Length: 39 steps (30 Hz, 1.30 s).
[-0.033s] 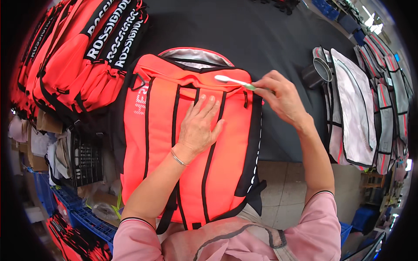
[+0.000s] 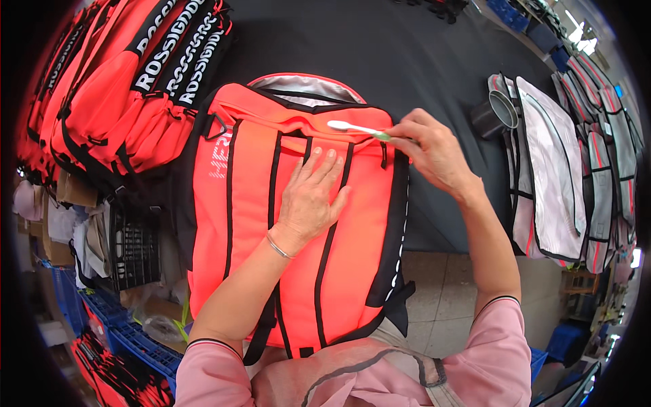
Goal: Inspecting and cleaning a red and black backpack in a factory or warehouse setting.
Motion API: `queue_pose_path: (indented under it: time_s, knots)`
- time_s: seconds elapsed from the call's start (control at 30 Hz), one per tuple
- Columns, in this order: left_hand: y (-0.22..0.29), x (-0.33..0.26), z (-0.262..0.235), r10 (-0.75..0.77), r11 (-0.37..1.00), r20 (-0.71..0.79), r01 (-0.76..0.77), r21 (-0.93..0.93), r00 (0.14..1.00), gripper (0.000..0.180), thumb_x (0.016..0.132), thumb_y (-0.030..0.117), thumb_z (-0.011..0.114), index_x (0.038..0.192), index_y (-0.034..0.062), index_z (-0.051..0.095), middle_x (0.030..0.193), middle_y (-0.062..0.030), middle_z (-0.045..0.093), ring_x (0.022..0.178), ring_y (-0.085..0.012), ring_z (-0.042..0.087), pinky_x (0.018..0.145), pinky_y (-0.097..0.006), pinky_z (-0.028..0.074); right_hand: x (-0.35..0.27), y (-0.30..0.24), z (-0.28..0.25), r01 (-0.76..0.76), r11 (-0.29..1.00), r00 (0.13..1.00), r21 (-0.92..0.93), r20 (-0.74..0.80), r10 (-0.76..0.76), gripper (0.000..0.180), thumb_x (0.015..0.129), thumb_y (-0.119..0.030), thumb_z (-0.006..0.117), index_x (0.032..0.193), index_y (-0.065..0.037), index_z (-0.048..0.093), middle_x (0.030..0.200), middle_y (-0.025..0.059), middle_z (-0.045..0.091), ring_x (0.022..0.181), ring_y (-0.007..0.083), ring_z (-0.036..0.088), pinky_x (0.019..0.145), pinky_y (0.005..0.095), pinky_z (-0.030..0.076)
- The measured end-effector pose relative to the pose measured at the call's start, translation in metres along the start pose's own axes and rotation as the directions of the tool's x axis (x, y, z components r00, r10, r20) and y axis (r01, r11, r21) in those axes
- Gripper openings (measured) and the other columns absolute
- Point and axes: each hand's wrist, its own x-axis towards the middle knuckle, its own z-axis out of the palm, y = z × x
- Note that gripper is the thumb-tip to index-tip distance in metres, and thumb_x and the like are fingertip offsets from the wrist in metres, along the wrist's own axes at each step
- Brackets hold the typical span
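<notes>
A bright red-orange backpack [image 2: 312, 271] with black trim lies in front of me, its top opening showing a pale lining. Flat on its middle panel rests my left hand [image 2: 312, 193], fingers stretched and slightly spread, holding nothing. At the bag's upper right, my right hand [image 2: 434, 152] pinches the greenish end of a white toothbrush [image 2: 356, 127]. The brush head points left, over the red fabric just below the top opening. Whether the bristles touch the fabric, I cannot tell. A black zipper pull [image 2: 384, 156] hangs below the brush handle.
Red bags with black panels are stacked [image 2: 135, 88] at the left. To the right, a grey cup [image 2: 500, 112] stands beside grey-and-pink bag pieces [image 2: 549, 163] on the black table cover [image 2: 434, 68]. Blue crates [image 2: 142, 346] and a black basket [image 2: 135, 251] are at lower left.
The toothbrush has shifted slightly left and down across the red fabric, with my right hand following. My left hand stays where it was.
</notes>
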Motion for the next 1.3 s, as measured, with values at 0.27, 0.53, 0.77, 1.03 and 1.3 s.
queue_pose_path:
  time_s: [0.27,0.53,0.77,1.03,1.3]
  knots:
    - [0.003,-0.001,0.001,-0.015,1.0,-0.008,0.015,0.005,1.0,0.046,0.087,0.025,0.069,0.127,0.0036,0.062,0.136,-0.0136,0.057,0.133,-0.0347,0.047,0.109,-0.047,0.039,0.038,-0.012,0.035,0.094,0.971,0.973,-0.22,0.226,-0.043,0.015,0.091,-0.019,0.064,0.095,-0.006,0.067,0.096,0.0068,0.057,0.079,0.0276,0.064,0.068,0.039,0.052]
    - [0.0,-0.003,-0.001,-0.041,0.999,-0.007,0.04,-0.023,0.999,0.046,0.086,0.025,0.069,0.127,0.0043,0.063,0.137,-0.0121,0.057,0.133,-0.0329,0.047,0.111,-0.046,0.038,0.018,-0.003,0.0,0.14,0.903,0.939,-0.407,0.343,0.008,0.009,0.09,-0.016,0.063,0.091,-0.007,0.064,0.094,0.0051,0.057,0.072,0.0296,0.063,0.059,0.0425,0.047]
    - [0.001,-0.001,0.001,-0.027,0.999,0.001,0.027,-0.028,1.0,0.046,0.087,0.025,0.067,0.127,0.0032,0.062,0.136,-0.0128,0.057,0.134,-0.0322,0.046,0.111,-0.047,0.037,-0.005,0.009,-0.008,0.089,0.918,0.969,-0.386,0.245,0.009,0.008,0.089,-0.013,0.063,0.093,-0.006,0.065,0.094,0.0049,0.057,0.072,0.0298,0.063,0.06,0.0411,0.049]
    - [0.002,-0.003,0.001,-0.03,0.999,-0.002,0.03,-0.045,1.0,0.046,0.087,0.025,0.067,0.126,0.0015,0.063,0.135,-0.0135,0.058,0.134,-0.0319,0.046,0.111,-0.047,0.037,-0.005,0.011,-0.016,0.143,0.9,0.957,-0.412,0.291,-0.019,0.009,0.089,-0.012,0.062,0.096,-0.007,0.065,0.097,0.0044,0.058,0.071,0.0298,0.063,0.059,0.0408,0.05]
    - [0.0,-0.002,0.0,-0.029,0.997,-0.014,0.028,-0.069,0.999,0.045,0.086,0.024,0.067,0.125,0.0016,0.063,0.134,-0.0137,0.058,0.133,-0.0317,0.047,0.11,-0.046,0.038,-0.003,0.009,-0.018,0.161,0.905,0.95,-0.394,0.312,-0.033,0.005,0.086,-0.01,0.061,0.088,-0.006,0.062,0.096,0.0057,0.057,0.069,0.0308,0.064,0.058,0.0426,0.049]
